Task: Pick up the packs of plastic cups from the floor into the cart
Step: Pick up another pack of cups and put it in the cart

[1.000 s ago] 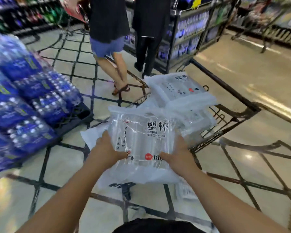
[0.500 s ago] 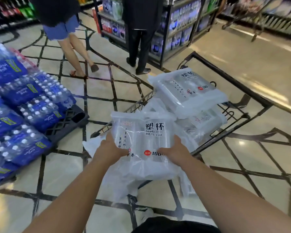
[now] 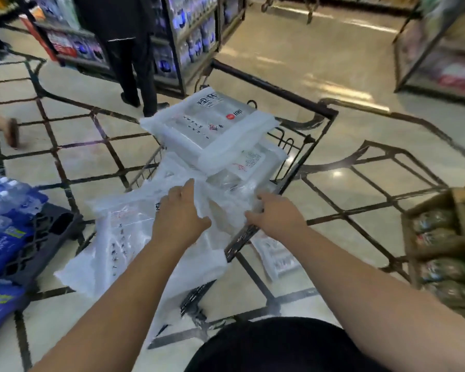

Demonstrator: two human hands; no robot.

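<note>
A black wire cart point(image 3: 275, 86) stands in front of me with clear packs of plastic cups stacked in it; the top pack point(image 3: 212, 122) lies flat over a second pack point(image 3: 253, 162). A further pack point(image 3: 121, 237) lies across the cart's near end and overhangs to the left. My left hand point(image 3: 180, 216) rests flat on it with straight fingers. My right hand point(image 3: 274, 213) touches its right edge at the cart's rim, fingers extended. One more pack point(image 3: 277, 257) lies on the floor, just right of the cart's near corner.
Blue shrink-wrapped water bottle packs point(image 3: 6, 232) sit on a black pallet point(image 3: 51, 226) at the left. A person in black trousers point(image 3: 134, 63) stands by a shelf rack point(image 3: 191, 36) beyond the cart. Cardboard trays of goods point(image 3: 440, 251) stand at the right.
The pack I held by its sides has come down onto the cart's near end. Both hands have let go of its sides and now lie on top of it.
</note>
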